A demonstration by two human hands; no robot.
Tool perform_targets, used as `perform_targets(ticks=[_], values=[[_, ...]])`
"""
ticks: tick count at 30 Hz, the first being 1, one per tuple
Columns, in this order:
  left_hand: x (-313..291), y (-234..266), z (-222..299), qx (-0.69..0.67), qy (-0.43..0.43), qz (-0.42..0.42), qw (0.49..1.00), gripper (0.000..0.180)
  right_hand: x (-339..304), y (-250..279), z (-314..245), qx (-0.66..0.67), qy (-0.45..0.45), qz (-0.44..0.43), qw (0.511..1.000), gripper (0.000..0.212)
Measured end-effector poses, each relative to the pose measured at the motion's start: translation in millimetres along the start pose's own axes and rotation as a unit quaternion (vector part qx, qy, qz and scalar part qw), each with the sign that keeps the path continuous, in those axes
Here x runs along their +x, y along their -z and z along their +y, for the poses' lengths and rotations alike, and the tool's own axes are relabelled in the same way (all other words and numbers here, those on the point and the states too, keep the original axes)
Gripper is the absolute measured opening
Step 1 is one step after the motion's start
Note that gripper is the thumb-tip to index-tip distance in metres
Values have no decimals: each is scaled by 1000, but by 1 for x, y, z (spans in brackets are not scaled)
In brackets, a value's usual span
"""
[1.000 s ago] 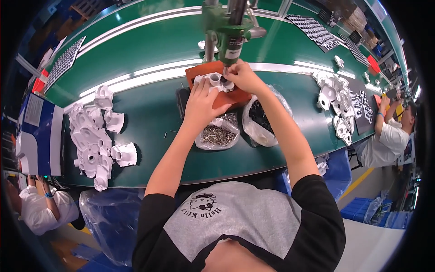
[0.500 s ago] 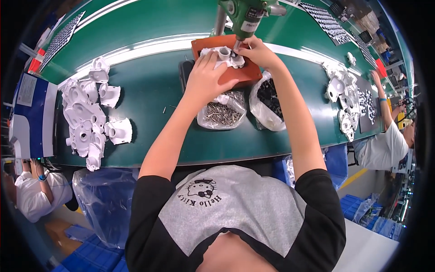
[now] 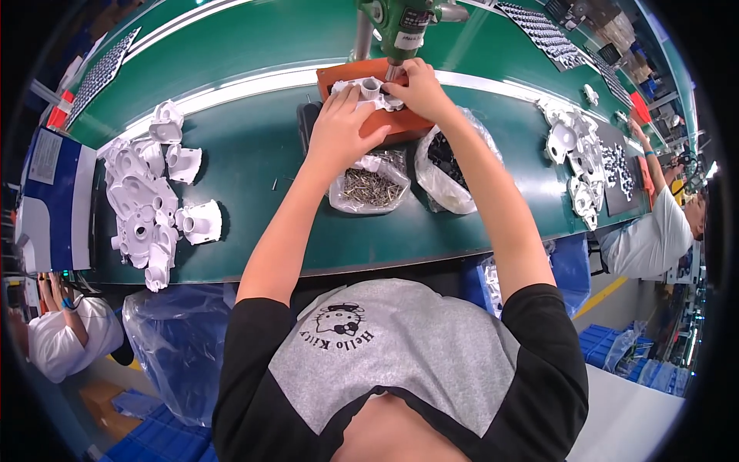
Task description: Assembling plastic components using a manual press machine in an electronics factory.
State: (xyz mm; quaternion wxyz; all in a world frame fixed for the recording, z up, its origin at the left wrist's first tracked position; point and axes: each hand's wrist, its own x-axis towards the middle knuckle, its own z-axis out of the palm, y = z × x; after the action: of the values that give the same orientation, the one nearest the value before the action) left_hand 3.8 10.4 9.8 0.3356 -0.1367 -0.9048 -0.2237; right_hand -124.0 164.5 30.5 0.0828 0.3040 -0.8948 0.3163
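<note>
A white plastic housing point(image 3: 370, 88) with a round tube lies on an orange block point(image 3: 408, 125), under the spindle of a green bench machine point(image 3: 404, 35). My left hand point(image 3: 340, 129) rests over the housing's left side, its fingers pressed on it and the thumb held out to the right. At the housing's right end, close to the spindle tip, my right hand point(image 3: 419, 90) has its fingertips pinched together. What sits between them is too small and covered to make out. A bag of metal screws point(image 3: 369, 189) and a bag of black parts point(image 3: 446, 160) stand just nearer.
White housings are piled on the left point(image 3: 142, 200) and on the right point(image 3: 576, 150) of the green table. A blue and white machine point(image 3: 55, 196) stands at the left edge. Blue bins hang below the table edge. Co-workers sit at both sides.
The whole view has shifted a little, with the block, machine and bags now slightly further left. Both hands keep their places at the housing, with the right fingertips still beside the spindle.
</note>
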Motion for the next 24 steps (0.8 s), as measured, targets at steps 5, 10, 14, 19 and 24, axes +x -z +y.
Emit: perform_targets(ticks=[5, 10, 14, 19, 24], values=[[0, -3, -5, -39, 0, 0, 999, 31, -69, 8, -36, 1, 117, 144, 983, 18], [-1, 2, -4, -40, -4, 12, 999, 30, -131, -18, -71, -54, 174, 3, 983, 16], [0, -1, -5, -43, -1, 13, 999, 30, -138, -44, -76, -136, 165, 24, 976, 15], [0, -3, -5, -42, -1, 7, 999, 31, -139, -45, -74, -106, 150, 10, 983, 15], [0, -2, -5, -41, 5, 3, 999, 31, -141, -48, -82, -118, 144, 31, 982, 16]])
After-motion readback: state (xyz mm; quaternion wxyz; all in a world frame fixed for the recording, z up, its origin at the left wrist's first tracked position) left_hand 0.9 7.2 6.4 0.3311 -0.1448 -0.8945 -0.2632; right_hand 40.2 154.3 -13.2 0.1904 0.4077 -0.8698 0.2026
